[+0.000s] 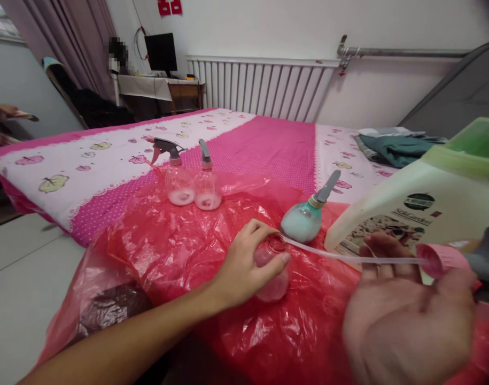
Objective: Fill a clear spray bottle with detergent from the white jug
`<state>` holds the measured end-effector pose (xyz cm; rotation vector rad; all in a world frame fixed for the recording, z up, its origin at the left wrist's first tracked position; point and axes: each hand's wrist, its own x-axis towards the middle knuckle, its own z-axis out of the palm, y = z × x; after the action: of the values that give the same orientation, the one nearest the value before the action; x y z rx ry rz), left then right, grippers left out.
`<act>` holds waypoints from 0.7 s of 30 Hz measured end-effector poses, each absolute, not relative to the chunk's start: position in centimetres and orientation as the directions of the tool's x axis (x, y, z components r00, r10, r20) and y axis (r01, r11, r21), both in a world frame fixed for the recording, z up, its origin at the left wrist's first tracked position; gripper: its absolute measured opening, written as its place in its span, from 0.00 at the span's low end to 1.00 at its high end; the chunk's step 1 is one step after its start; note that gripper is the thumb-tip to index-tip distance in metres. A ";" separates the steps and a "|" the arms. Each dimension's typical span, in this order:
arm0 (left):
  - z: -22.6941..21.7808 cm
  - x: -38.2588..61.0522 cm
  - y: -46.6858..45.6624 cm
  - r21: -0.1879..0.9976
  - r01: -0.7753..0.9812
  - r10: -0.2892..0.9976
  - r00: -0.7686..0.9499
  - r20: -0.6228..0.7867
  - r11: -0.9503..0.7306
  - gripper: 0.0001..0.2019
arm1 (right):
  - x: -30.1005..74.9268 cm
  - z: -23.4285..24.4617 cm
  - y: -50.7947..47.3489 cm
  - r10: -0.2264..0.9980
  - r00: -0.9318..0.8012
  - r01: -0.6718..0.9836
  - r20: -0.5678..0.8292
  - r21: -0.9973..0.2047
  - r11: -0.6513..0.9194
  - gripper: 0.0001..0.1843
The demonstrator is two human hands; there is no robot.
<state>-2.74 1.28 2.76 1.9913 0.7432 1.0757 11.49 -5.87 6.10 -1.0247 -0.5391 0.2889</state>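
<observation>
My left hand (pixel 244 264) is wrapped round a small clear pink bottle (pixel 273 278) standing on a red plastic sheet (pixel 212 235). My right hand (pixel 412 315), close to the camera and blurred, holds a pink spray head (pixel 448 259) whose long thin tube (pixel 348 256) runs to the bottle's open neck. Just behind stands a teal spray bottle (pixel 304 219), tilted. A large white detergent jug (pixel 420 208) with a green cap lies at the right.
Two clear spray bottles (pixel 180 182) (pixel 207 184) stand at the sheet's far edge on the pink bed (pixel 268 139). Folded clothes (pixel 392 144) lie at the back right. A radiator (pixel 260 88) and a desk with a monitor (pixel 161 52) line the wall.
</observation>
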 end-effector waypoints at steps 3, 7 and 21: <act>2.7 -2.7 1.3 0.823 0.132 0.760 0.485 0.432 -0.552 0.09 | 11.8 6.1 -5.8 0.457 0.872 -0.132 0.174 -0.815 0.564 0.09; 2.8 -2.7 1.2 0.823 0.121 0.752 0.496 0.434 -0.554 0.08 | 11.4 6.2 -5.6 0.490 0.858 -0.156 0.156 -0.830 0.536 0.11; 2.9 -2.8 1.1 0.834 0.127 0.760 0.501 0.413 -0.537 0.09 | 11.9 5.7 -5.1 0.416 0.892 -0.125 0.174 -0.791 0.599 0.06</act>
<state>-2.75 1.12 2.89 1.9735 0.7284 1.0417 11.88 -5.13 5.70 -0.8773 -0.3616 0.3215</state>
